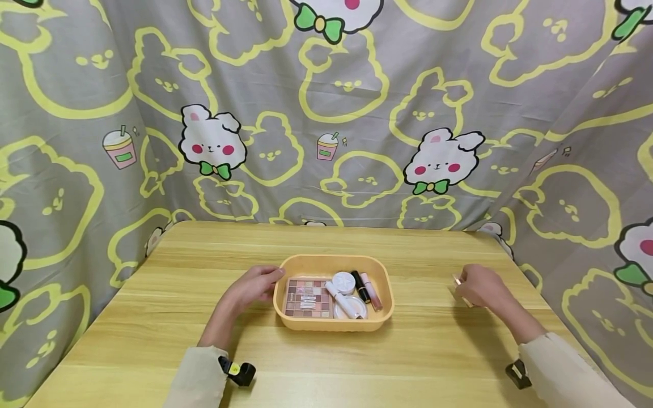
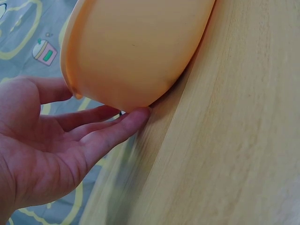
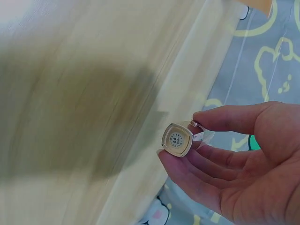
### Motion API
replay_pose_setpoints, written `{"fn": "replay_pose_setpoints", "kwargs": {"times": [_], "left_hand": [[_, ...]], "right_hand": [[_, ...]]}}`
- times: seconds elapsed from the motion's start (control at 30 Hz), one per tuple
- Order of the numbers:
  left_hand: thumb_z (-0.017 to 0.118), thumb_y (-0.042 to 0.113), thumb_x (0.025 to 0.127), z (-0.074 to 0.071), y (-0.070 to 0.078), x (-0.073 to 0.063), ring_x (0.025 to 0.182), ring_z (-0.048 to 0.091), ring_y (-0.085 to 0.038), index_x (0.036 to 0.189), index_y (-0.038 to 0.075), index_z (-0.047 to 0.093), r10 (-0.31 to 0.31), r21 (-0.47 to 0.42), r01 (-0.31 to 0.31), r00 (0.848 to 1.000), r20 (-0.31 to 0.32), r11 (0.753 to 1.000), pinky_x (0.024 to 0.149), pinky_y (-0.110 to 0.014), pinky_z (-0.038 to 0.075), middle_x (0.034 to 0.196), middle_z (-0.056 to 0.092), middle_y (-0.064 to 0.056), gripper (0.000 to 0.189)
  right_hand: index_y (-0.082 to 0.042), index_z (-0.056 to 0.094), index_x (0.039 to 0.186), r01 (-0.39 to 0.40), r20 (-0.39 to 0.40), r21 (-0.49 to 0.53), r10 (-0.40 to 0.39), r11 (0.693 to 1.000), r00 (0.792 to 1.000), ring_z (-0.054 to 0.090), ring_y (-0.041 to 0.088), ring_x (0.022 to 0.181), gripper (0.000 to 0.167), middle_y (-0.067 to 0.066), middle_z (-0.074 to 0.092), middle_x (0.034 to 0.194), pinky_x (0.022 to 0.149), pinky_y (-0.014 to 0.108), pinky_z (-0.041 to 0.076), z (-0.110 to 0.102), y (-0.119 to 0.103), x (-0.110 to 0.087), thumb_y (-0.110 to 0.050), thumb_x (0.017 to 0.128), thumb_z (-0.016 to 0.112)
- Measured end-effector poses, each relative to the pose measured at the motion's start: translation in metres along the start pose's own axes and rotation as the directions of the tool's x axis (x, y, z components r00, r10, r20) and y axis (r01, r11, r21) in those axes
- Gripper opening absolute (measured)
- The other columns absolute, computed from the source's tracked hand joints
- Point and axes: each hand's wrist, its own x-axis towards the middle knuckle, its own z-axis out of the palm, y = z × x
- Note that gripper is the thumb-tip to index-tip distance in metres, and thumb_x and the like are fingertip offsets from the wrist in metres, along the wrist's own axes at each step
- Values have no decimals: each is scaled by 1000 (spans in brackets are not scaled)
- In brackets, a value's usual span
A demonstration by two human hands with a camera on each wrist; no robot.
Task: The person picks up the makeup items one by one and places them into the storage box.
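Note:
An orange-yellow plastic basket (image 1: pixel 334 324) stands on the table. My left hand (image 1: pixel 257 285) holds its left end, thumb by the rim and fingertips low against the outer wall in the left wrist view. Inside the basket are an eyeshadow palette (image 1: pixel 296 306), a white round case (image 1: pixel 343 281) with a star, a round compact (image 1: pixel 359 309), a white tube (image 1: pixel 340 297), a black tube (image 1: pixel 360 285) and a pink lip gloss tube (image 1: pixel 372 294). Off to the right, above the table, my right hand (image 1: pixel 480 286) pinches a small cosmetic tube (image 3: pixel 177 139), its squarish base marked 04.
The wooden table (image 1: pixel 336 371) reaches back to a grey curtain (image 1: pixel 275 198) with bunny prints, which hangs on the left, back and right. Bare wood lies between the basket and my right hand. Each sleeve carries a black wrist camera (image 1: pixel 245 374).

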Motion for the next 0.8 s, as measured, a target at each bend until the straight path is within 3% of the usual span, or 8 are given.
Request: {"fn": "replay_pose_setpoints", "kwargs": {"times": [0.8], "left_hand": [[48, 34, 108, 0, 0, -1, 117, 67, -31, 147, -7, 45, -3, -2, 3, 1000, 8, 1000, 89, -42, 60, 135, 62, -24, 57]], "right_hand": [[4, 62, 97, 27, -9, 57, -27, 998, 1000, 61, 21, 67, 21, 14, 66, 84, 56, 32, 50, 4, -50, 9, -9, 80, 65]]}}
